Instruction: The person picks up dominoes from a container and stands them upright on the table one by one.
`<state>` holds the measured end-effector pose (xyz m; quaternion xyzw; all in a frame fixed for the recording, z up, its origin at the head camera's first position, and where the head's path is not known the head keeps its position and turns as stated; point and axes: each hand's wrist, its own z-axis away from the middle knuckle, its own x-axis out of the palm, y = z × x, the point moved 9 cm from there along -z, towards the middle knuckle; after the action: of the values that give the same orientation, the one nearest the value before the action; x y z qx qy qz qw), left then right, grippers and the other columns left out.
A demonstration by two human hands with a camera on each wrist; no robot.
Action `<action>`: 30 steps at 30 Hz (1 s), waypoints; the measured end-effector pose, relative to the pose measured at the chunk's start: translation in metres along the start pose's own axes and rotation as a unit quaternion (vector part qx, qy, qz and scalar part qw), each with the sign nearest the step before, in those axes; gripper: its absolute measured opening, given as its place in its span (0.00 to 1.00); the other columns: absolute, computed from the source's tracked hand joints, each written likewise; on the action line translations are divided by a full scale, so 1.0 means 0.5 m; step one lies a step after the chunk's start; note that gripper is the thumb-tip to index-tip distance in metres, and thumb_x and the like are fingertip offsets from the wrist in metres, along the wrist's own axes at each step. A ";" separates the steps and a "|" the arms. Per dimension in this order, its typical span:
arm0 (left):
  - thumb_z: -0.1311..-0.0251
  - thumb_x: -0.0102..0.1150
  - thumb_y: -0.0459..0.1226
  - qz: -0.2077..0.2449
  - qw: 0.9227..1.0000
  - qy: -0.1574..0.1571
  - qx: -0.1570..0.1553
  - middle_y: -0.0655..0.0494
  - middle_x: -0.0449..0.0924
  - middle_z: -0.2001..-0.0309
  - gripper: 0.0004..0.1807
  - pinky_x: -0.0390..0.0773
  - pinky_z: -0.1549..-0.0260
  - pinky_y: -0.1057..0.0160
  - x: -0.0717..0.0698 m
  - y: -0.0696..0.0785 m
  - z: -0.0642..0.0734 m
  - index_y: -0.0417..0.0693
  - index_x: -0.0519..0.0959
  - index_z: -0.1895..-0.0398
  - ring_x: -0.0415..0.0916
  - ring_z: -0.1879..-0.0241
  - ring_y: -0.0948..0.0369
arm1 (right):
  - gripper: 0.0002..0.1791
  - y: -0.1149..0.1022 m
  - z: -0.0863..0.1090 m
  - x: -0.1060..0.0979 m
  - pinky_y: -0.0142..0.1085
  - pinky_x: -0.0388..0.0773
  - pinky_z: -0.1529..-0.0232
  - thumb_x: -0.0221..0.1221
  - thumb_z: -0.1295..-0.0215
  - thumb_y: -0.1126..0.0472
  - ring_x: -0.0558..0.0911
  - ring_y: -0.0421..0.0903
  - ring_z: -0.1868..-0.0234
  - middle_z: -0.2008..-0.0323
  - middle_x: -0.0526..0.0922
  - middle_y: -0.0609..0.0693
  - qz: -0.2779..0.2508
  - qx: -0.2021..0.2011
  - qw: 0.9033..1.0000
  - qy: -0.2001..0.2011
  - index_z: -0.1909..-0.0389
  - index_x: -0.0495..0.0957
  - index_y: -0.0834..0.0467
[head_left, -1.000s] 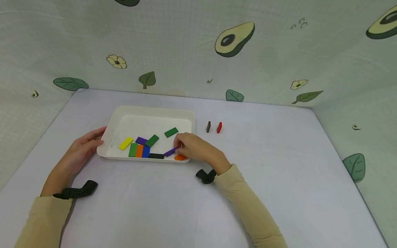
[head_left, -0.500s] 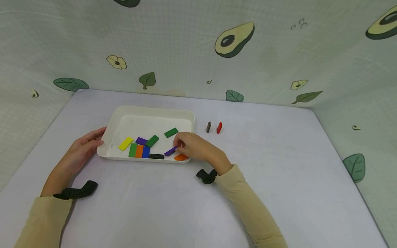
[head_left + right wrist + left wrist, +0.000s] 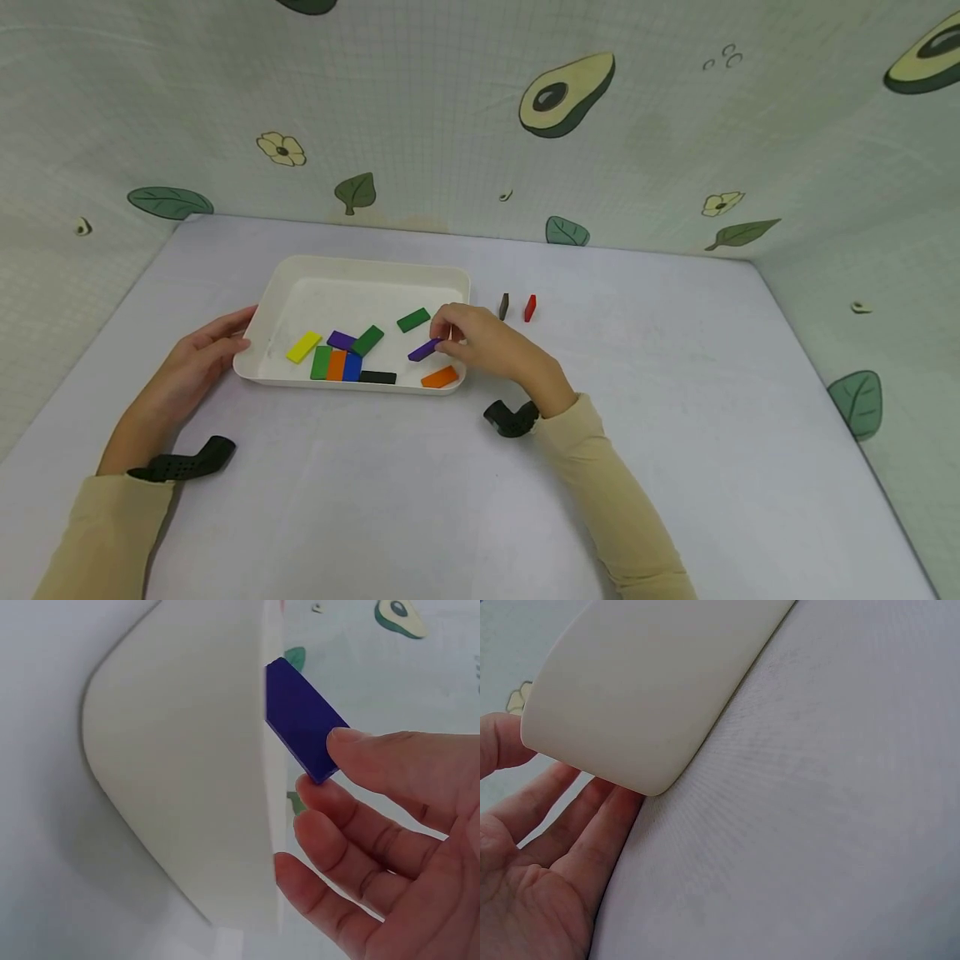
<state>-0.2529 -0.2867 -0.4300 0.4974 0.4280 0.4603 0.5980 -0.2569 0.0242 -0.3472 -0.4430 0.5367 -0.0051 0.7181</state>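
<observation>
Between the thumb and index finger of my right hand (image 3: 483, 337) is a purple domino (image 3: 424, 350), pinched by one end and tilted. It shows larger in the right wrist view, a flat purple domino (image 3: 304, 720) rising past the tray wall (image 3: 180, 750). My left hand (image 3: 191, 367) holds the left end of the white tray (image 3: 360, 275); in the left wrist view the thumb is at the rim and the fingers lie along the outer wall (image 3: 652, 697). Inside the tray, an orange domino (image 3: 439, 377) lies in the near right corner, and a green domino (image 3: 413, 320) lies farther back.
Other dominoes lie toward the tray's near left: yellow (image 3: 303, 347), purple (image 3: 341, 340), dark green (image 3: 367, 340), light green (image 3: 321, 362), orange (image 3: 337, 365), blue (image 3: 352, 367) and black (image 3: 378, 377). Right of the tray, a dark domino (image 3: 504, 306) and a red domino (image 3: 530, 307) stand on the table.
My right hand has moved up and slightly right, taking the purple domino away from the orange one, which now shows fully. The left hand and tray stay put.
</observation>
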 end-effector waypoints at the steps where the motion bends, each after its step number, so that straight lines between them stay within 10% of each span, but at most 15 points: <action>1: 0.32 0.47 0.38 -0.001 1.000 0.001 -0.001 0.64 0.58 0.35 0.30 0.67 0.53 0.85 0.000 0.000 0.000 0.48 0.54 0.28 0.64 0.47 0.81 | 0.05 0.000 0.002 -0.005 0.29 0.72 0.63 0.58 0.37 0.63 0.71 0.42 0.63 0.67 0.76 0.46 0.000 0.000 1.000 0.004 0.62 0.74 0.56; 30: 0.32 0.47 0.38 0.006 1.000 -0.005 0.001 0.66 0.60 0.36 0.29 0.67 0.54 0.85 -0.002 -0.001 -0.002 0.50 0.55 0.29 0.65 0.47 0.82 | 0.08 0.045 0.071 -0.141 0.35 0.74 0.61 0.57 0.37 0.61 0.74 0.45 0.63 0.66 0.78 0.51 -0.046 0.048 0.993 0.097 0.59 0.75 0.60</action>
<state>-0.2540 -0.2874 -0.4308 0.5029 0.4224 0.4605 0.5972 -0.2699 0.0945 -0.3064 -0.4298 0.5821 -0.1072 0.6819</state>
